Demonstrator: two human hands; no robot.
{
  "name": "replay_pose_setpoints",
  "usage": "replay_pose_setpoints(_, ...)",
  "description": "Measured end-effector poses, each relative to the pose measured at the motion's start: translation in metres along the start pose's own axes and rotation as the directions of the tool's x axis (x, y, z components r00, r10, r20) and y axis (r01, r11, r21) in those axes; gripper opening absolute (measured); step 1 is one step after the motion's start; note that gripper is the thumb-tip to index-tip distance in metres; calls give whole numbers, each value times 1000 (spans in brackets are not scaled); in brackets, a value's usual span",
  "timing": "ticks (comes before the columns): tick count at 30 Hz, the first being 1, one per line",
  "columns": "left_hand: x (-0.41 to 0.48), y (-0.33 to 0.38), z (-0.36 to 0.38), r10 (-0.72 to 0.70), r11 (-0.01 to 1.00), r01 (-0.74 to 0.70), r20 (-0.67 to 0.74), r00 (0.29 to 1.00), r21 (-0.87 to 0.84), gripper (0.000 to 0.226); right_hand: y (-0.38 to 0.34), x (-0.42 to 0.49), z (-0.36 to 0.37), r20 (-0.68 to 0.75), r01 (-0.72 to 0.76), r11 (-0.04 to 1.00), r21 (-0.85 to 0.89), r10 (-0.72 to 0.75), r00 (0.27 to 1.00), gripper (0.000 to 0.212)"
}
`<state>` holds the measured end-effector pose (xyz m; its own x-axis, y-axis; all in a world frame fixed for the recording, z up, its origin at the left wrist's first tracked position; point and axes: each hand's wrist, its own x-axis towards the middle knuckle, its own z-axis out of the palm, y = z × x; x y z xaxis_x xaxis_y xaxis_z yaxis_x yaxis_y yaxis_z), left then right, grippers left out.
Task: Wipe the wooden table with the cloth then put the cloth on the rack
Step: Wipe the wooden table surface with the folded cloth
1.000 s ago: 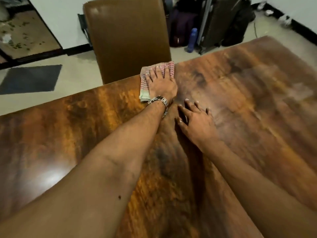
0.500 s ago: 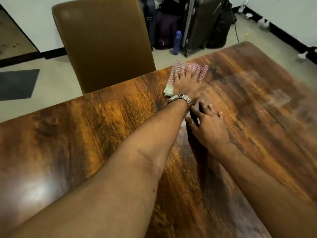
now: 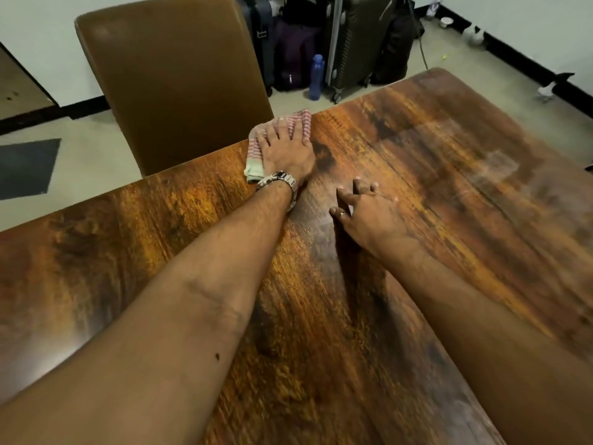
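Observation:
A folded red-and-white striped cloth (image 3: 255,155) lies at the far edge of the dark wooden table (image 3: 449,194). My left hand (image 3: 285,146), with a metal watch at the wrist, presses flat on top of the cloth and covers most of it. My right hand (image 3: 369,213) rests on the bare table surface just right of the left wrist, fingers spread, holding nothing. No rack is in view.
A brown leather chair (image 3: 173,78) stands pushed against the far table edge, right behind the cloth. Suitcases (image 3: 356,36), bags and a blue bottle (image 3: 316,77) stand on the floor by the wall. A dark mat (image 3: 25,168) lies at the left.
My left hand slid the cloth to the right along the far edge, then back left toward the chair. My right hand stayed planted on the table.

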<state>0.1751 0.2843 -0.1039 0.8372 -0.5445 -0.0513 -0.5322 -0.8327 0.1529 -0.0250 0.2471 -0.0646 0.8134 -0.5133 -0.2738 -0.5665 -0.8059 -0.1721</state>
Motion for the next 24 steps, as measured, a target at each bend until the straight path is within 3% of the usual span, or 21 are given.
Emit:
replay_pose_setpoints(5,-41,34,10,208,978,-208,47,977,-5,59,-10,-13,10,-7,-46,998,-34,45,999,62)
replay_pose_setpoints(11,-99,29,9,299,954,-298,48,953,-25,56,-10,-64,23,3,-3,999,-38,3,1000,65)
replay_pose_setpoints(17,-166,-27,0,150,985,-147,35,988,-88,56,-37,-122,40,71,46,998,-39,-43,997,67)
replay_pose_setpoints(24,-263,-193,-18,-172,980,173,18,985,-100,57,-95,-199,66,185,232,972,-47,-219,958,66)
